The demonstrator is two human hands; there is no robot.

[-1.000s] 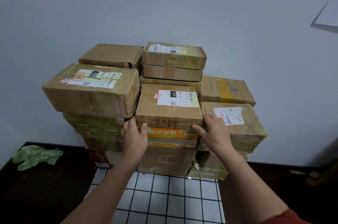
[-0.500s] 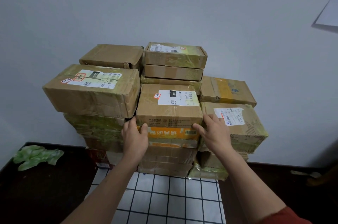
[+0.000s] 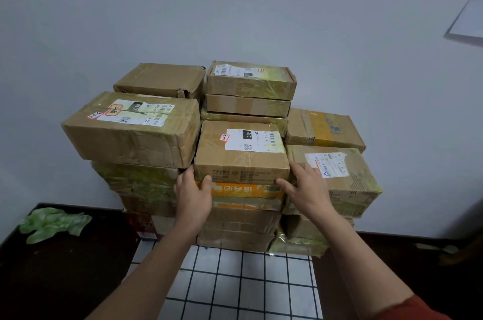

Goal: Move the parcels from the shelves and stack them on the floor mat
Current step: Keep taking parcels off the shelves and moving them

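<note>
A brown cardboard parcel with a white label (image 3: 241, 155) lies on top of the middle column of a stack of parcels, over an orange printed box (image 3: 245, 190). The stack stands against the wall on a white mat with a black grid (image 3: 240, 283). My left hand (image 3: 193, 197) grips the parcel's lower left corner, thumb on the front face. At the lower right corner, my right hand (image 3: 305, 189) grips it with fingers along the side. The parcel rests level on the stack.
A large labelled parcel (image 3: 130, 131) sits close on the left and another labelled parcel (image 3: 339, 176) close on the right. Taller parcels (image 3: 251, 82) rise behind. Something crumpled and green (image 3: 52, 223) lies on the dark floor at the left.
</note>
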